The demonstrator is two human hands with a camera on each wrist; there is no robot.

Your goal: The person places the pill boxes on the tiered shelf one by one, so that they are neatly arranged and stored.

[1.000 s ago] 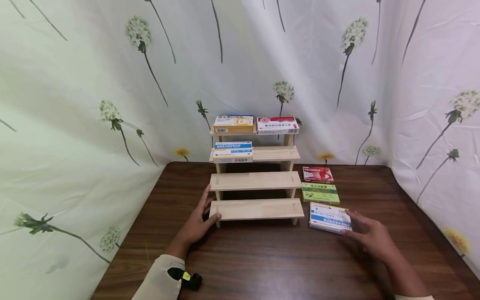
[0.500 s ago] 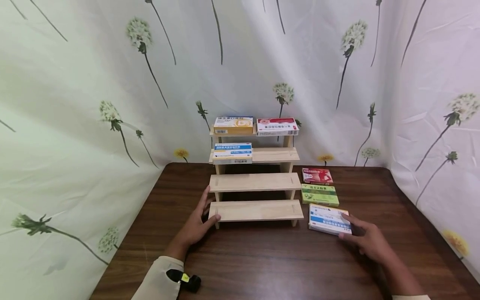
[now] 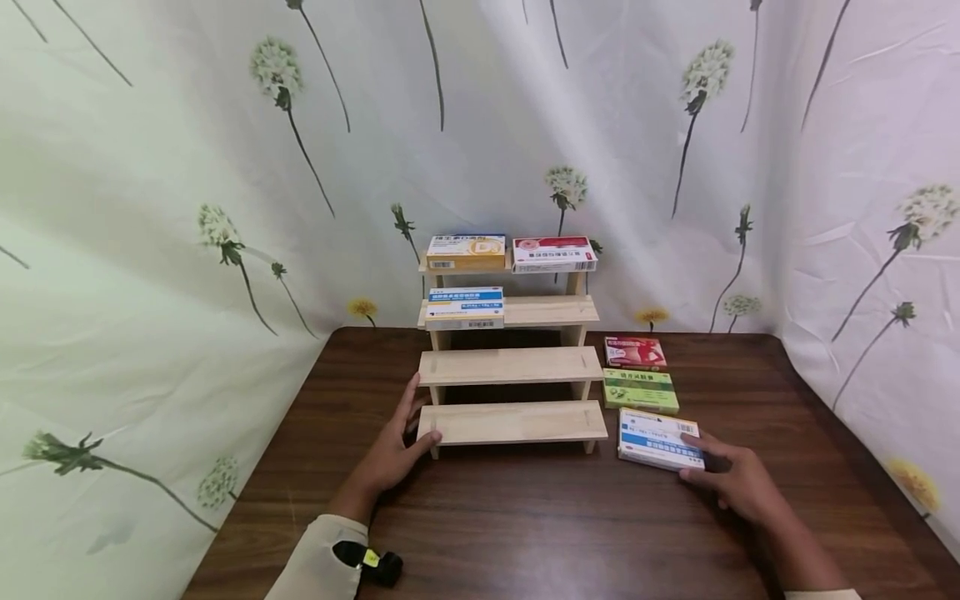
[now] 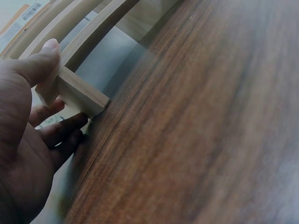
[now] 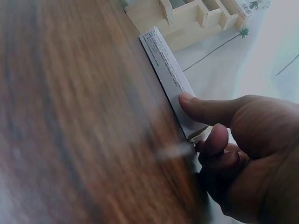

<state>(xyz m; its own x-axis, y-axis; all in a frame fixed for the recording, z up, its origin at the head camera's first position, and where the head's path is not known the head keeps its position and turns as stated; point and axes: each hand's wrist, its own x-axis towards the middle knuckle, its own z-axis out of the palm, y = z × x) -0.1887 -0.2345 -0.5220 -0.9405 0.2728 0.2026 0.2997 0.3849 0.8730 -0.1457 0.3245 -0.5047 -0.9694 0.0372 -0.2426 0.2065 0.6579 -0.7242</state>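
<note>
The step in hand seems to be picking up the blue-and-white box (image 3: 656,442) on the table (image 3: 525,525), just beside the green box (image 3: 637,390); lifting it calls for a steady pinch. The right hand (image 3: 738,482) grips its right end, fingers fairly narrow, while the left hand's (image 3: 386,454) fingers spread wide, touching the wooden stand (image 3: 513,421).

A stepped rack (image 3: 512,423) is parked on the tabletop (image 3: 525,525), two boxes (image 3: 467,251) plonked up top, one box (image 3: 465,308) left-side on the step below (image 3: 551,310), three boxes (image 3: 640,390) lined up right of the rack.
</note>
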